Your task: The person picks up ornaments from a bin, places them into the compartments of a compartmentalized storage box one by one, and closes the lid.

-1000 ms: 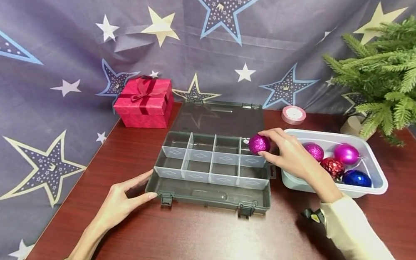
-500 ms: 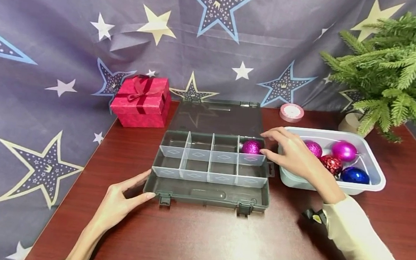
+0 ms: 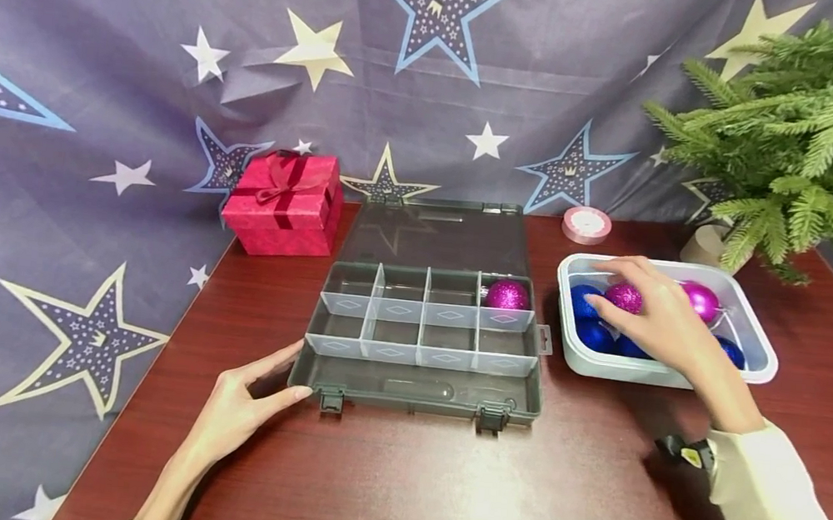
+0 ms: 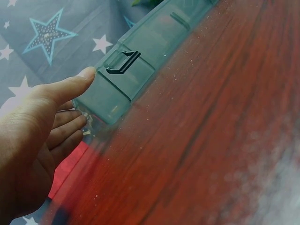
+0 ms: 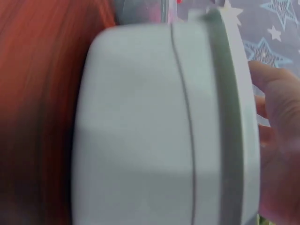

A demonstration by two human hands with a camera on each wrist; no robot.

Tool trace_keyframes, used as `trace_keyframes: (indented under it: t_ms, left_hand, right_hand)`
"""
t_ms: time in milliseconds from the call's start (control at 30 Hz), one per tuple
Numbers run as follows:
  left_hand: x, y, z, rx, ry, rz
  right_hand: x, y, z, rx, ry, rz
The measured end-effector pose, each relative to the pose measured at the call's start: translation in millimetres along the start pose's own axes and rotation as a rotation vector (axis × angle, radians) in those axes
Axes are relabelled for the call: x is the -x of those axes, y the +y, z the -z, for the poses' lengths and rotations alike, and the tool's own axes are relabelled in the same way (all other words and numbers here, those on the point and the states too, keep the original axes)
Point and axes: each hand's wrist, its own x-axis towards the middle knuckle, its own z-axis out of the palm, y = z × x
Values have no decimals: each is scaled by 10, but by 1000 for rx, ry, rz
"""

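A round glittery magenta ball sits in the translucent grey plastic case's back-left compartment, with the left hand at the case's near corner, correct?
Not quite: the head view shows the glittery magenta ball in the back-right compartment of the case; the rest holds.

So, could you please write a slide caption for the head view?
Right hand over a white tub of baubles, left hand touching an open compartment organizer holding one glittery magenta bauble.

The left hand [image 3: 232, 405] angles up from the lower left, its wrist [image 3: 173, 471] bare, thumb [image 3: 286, 399] held apart from loosely extended fingers [image 4: 68, 125]. The right hand [image 3: 656, 312] has its thumb spread from gently curved fingers, the cream-sleeved arm [image 3: 777, 504] slanting in from the lower right.
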Motion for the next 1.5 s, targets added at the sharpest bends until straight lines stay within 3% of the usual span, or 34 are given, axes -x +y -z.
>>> trace_keyframes:
  t_ms: [233, 500, 767, 1033, 1500]
  left_hand:
    - [-5, 16, 2, 3, 1, 3]
    - [-6, -2, 3, 16, -6, 1]
    - [-7, -14, 4, 16, -5, 1]
    - [-9, -24, 5, 6, -5, 0]
    - [-2, -29, -3, 16, -3, 7]
  right_hand:
    - [170, 188, 165, 42, -23, -115]
    - [208, 353, 199, 96, -77, -162]
    - [148, 404, 148, 199, -179, -171]
    - [98, 453, 108, 211, -253, -188]
    - [109, 486, 84, 231, -234, -161]
